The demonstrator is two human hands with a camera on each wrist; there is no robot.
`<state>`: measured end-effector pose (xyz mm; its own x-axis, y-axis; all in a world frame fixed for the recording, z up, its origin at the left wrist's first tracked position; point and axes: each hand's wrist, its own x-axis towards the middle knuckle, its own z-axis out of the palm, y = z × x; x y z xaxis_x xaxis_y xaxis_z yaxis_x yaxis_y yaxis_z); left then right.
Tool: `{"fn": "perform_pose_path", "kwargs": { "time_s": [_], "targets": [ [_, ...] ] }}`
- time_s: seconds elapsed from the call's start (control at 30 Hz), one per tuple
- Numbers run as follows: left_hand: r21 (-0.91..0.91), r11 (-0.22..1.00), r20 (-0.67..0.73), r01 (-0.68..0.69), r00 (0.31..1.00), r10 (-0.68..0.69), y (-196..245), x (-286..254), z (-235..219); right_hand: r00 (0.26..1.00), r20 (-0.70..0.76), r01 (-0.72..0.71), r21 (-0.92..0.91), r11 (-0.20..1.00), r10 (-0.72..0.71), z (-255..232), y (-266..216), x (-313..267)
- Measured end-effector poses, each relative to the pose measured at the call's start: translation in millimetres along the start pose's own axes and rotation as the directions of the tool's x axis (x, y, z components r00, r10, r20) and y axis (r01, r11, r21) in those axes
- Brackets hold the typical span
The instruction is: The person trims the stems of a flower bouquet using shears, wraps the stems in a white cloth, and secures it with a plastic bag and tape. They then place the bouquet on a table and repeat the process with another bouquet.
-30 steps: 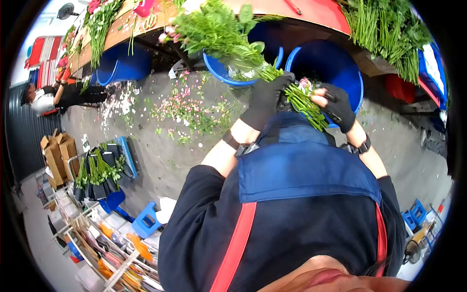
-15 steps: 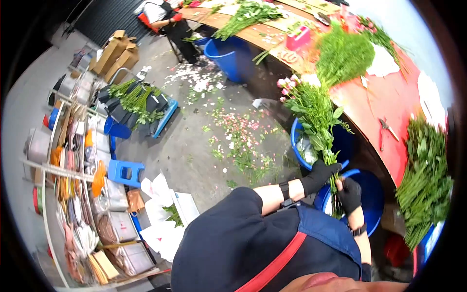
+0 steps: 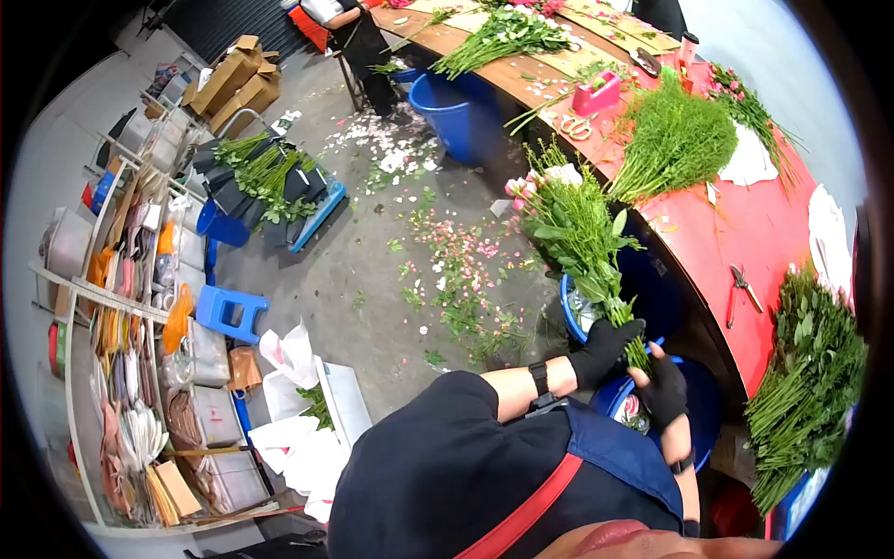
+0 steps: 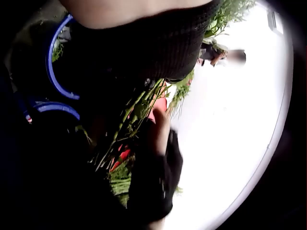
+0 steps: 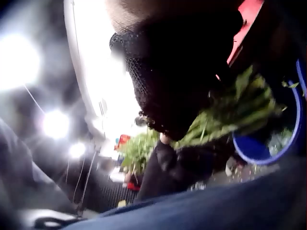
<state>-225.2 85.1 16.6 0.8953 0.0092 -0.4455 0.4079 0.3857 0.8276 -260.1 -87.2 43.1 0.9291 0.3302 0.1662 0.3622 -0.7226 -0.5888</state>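
Note:
A leafy bouquet [image 3: 582,224] with pink blooms at its far end is held over the blue buckets. My left hand [image 3: 607,352], in a black fingerless glove, grips its stems just below the leaves. Lower down, at the cut ends, my right hand [image 3: 665,396] in a matching glove holds the stems [image 3: 638,356] between thumb and fingers. In the left wrist view the stems run down from the left glove, with the right hand [image 4: 156,167] beside them. The right wrist view shows green stems [image 5: 235,115] by the dark glove; its fingers are mostly hidden.
Below the hands stands a blue bucket [image 3: 705,396], with another blue bucket [image 3: 570,312] beyond it. The red-covered table [image 3: 708,242] carries pruning shears [image 3: 742,289] and loose greenery [image 3: 675,140]. Cut foliage [image 3: 805,382] is heaped at right. Petals [image 3: 466,270] litter the floor.
The head view has swung round, now showing more table and shelving. Both hands keep hold of the stems; the right hand's fingers have shifted along the stem ends.

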Motion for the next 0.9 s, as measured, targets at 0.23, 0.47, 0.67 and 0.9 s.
{"fn": "perform_pose_path", "kwargs": {
  "time_s": [0.23, 0.47, 0.67, 0.9],
  "targets": [
    [-0.242, 0.965, 0.117, 0.105, 0.99, -0.079, -6, -1, 4, 0.819, 0.463, -0.422, 0.086, 0.903, 0.338, -28, 5, -22],
    [0.11, 0.986, 0.065, -0.125, 0.991, 0.118, 3, 8, 16, 0.964, -0.094, -0.246, 0.025, 0.969, 0.247, -63, 48, -114],
    [0.145, 0.98, 0.546, -0.134, 0.837, 0.033, -26, -51, 142, 0.917, -0.121, -0.373, 0.08, 0.924, 0.38, -73, 63, -139],
    [0.212, 0.95, 0.83, -0.229, 0.555, -0.052, -65, -122, 275, 0.633, -0.545, -0.293, 0.489, 0.822, 0.55, -184, 116, -264]
  ]
}}
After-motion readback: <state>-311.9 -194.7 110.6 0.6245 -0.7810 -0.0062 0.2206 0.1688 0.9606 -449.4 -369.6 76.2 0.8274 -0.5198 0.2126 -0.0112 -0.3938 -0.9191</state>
